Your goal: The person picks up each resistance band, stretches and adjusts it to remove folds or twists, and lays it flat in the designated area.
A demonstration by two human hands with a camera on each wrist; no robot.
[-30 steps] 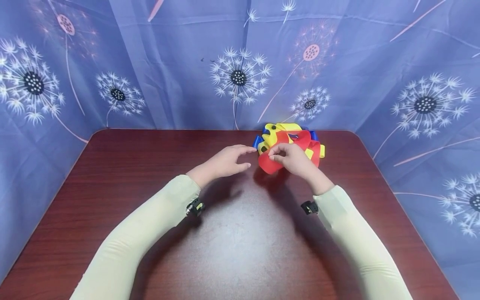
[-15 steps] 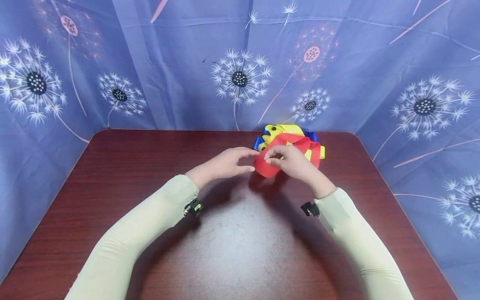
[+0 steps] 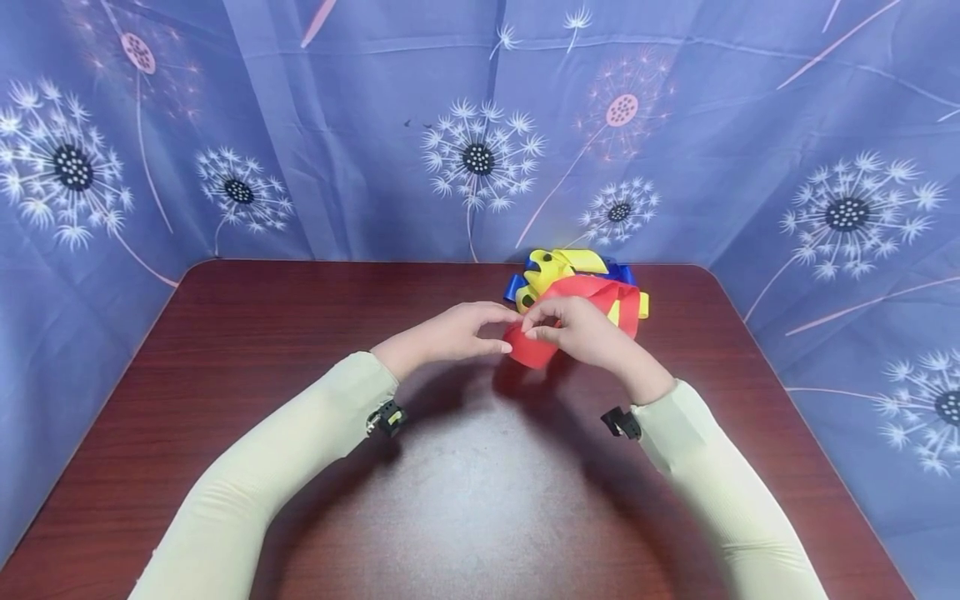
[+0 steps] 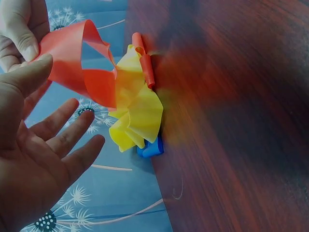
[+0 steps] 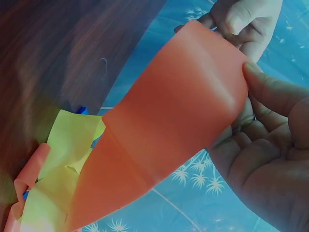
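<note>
A wide red ribbon (image 5: 178, 96) runs up from a bundle of ribbons, with its near end folded into a loop. My right hand (image 3: 588, 333) pinches that loop between thumb and fingers. Facing it, my left hand (image 3: 457, 332) has its thumb and fingers apart beside the loop; in the left wrist view its other fingers (image 4: 63, 140) are spread. Whether its fingertips touch the red ribbon cannot be told. Behind the hands lie yellow ribbon (image 3: 547, 271) with dark dots and blue ribbon (image 3: 618, 272), partly covered by the red one.
The bundle lies near the back edge of a dark red-brown wooden table (image 3: 315, 308). A blue cloth (image 3: 360, 150) printed with dandelions hangs around the table's back and sides. Each forearm has a light sleeve (image 3: 307, 450) and a black wrist device (image 3: 386, 417).
My right hand has drawn the looped end of the red ribbon a little toward me and to the left. The left hand has shifted slightly nearer to it.
</note>
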